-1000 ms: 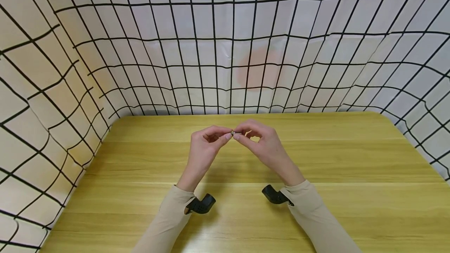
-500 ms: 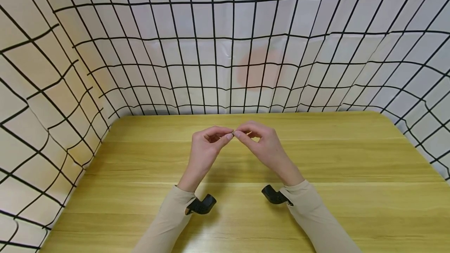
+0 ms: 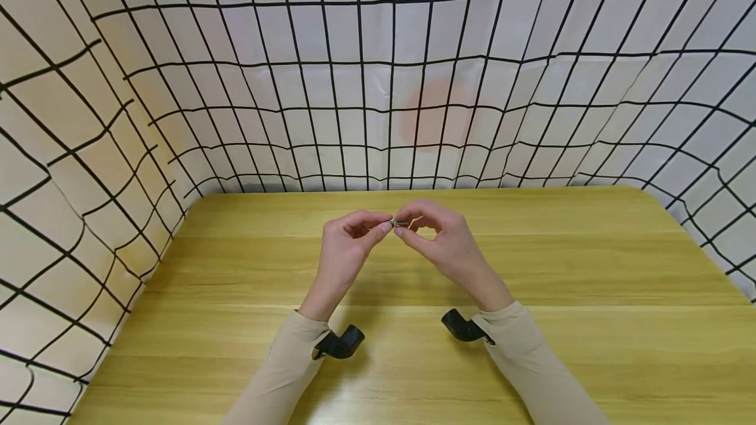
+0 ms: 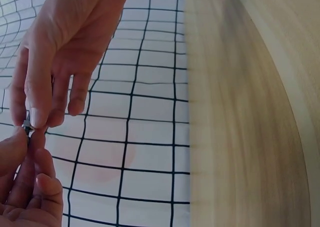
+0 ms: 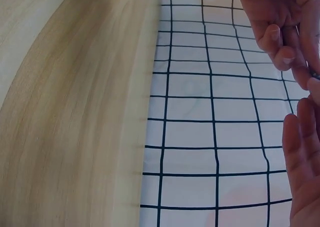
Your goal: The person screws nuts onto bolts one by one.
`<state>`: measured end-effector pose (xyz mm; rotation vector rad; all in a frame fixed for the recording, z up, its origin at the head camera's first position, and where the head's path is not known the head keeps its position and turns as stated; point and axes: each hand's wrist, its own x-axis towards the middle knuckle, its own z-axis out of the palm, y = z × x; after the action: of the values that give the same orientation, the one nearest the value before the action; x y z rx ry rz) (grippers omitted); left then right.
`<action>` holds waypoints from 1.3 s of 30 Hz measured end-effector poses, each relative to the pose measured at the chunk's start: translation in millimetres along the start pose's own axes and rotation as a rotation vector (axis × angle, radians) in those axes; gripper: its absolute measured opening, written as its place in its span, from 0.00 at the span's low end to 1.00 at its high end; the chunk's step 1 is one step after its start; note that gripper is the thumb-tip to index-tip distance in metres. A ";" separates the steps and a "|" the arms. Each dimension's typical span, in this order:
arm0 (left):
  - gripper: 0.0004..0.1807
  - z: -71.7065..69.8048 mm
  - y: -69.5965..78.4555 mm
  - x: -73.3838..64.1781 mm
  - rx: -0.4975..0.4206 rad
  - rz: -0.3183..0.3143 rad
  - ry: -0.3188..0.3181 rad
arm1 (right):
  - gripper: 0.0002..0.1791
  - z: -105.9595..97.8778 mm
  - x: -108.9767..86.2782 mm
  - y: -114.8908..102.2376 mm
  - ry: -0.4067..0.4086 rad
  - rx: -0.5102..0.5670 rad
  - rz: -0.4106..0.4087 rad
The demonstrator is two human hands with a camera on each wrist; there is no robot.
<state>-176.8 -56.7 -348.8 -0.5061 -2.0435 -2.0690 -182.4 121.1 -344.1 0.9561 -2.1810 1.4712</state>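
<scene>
A small metal bolt (image 3: pixel 399 223) is held between both hands in the head view, above the far half of the table. My left hand (image 3: pixel 347 241) pinches its left end between thumb and index finger. Thumb and index tip of my right hand (image 3: pixel 444 239) lie on either side of its right part. From the left wrist, the bolt (image 4: pixel 27 125) shows as a short silvery piece with a dark stretch, the right hand (image 4: pixel 65 52) above and the left hand (image 4: pixel 30 187) below. In the right wrist view fingers mostly hide it. Whether a nut sits on it cannot be made out.
A wooden table (image 3: pixel 236 281) lies under the forearms. White sheeting with a black grid (image 3: pixel 366 84) rises behind it and at its sides. Black wrist mounts (image 3: pixel 339 342) stick out from both beige sleeves.
Half a second ago the right fingertips closed over the bolt and mostly covered it. They have now spread slightly, so more of it shows. The left hand has barely moved.
</scene>
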 end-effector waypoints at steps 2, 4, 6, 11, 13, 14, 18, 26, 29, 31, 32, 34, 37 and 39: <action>0.06 -0.1 -0.9 0.3 -0.003 0.002 -0.002 | 0.09 0.5 0.2 0.8 0.001 0.000 -0.004; 0.06 -0.2 -1.5 0.5 -0.006 0.001 -0.002 | 0.09 1.8 -0.6 6.2 0.004 -0.006 -0.002; 0.06 -0.6 -2.3 0.8 -0.009 -0.004 -0.001 | 0.09 3.0 -1.8 14.5 0.007 -0.016 0.008; 0.06 -2.1 -10.5 3.3 -0.005 -0.009 0.006 | 0.07 3.9 -4.9 33.9 0.002 -0.021 0.032; 0.06 -3.1 -18.4 5.2 -0.004 -0.001 0.005 | 0.05 3.4 -5.3 35.9 -0.002 -0.025 0.038; 0.07 -3.4 -22.2 6.2 -0.003 0.004 0.004 | 0.05 3.2 -5.5 36.2 -0.003 -0.026 0.042; 0.07 -4.3 -30.2 7.6 0.002 0.028 -0.006 | 0.04 2.5 -5.9 37.4 -0.002 -0.045 0.046; 0.05 -3.9 -30.7 7.3 0.005 0.029 -0.004 | 0.04 4.0 -5.5 37.9 0.000 -0.072 0.037; 0.05 -3.7 -30.7 7.2 0.002 0.019 0.005 | 0.08 4.3 -4.8 31.5 -0.009 -0.067 0.047; 0.05 -3.6 -30.3 7.3 0.005 0.009 0.014 | 0.11 3.6 -3.5 22.4 -0.015 -0.062 0.046; 0.05 -3.5 -30.1 7.4 0.008 0.005 0.019 | 0.12 3.2 -2.8 17.6 -0.018 -0.056 0.043; 0.05 -3.6 -30.0 7.4 0.015 0.000 0.026 | 0.12 1.9 -1.0 7.8 -0.020 -0.049 0.029; 0.05 -3.4 -29.9 7.3 0.016 0.000 0.026 | 0.10 1.2 0.5 0.7 -0.021 -0.041 0.003; 0.05 -3.2 -29.9 7.2 0.010 0.003 0.023 | 0.09 1.5 0.6 1.0 -0.019 -0.041 -0.011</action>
<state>-194.8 -58.1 -373.9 -0.4807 -2.0383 -2.0517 -183.3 119.8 -345.0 0.9712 -2.2067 1.4127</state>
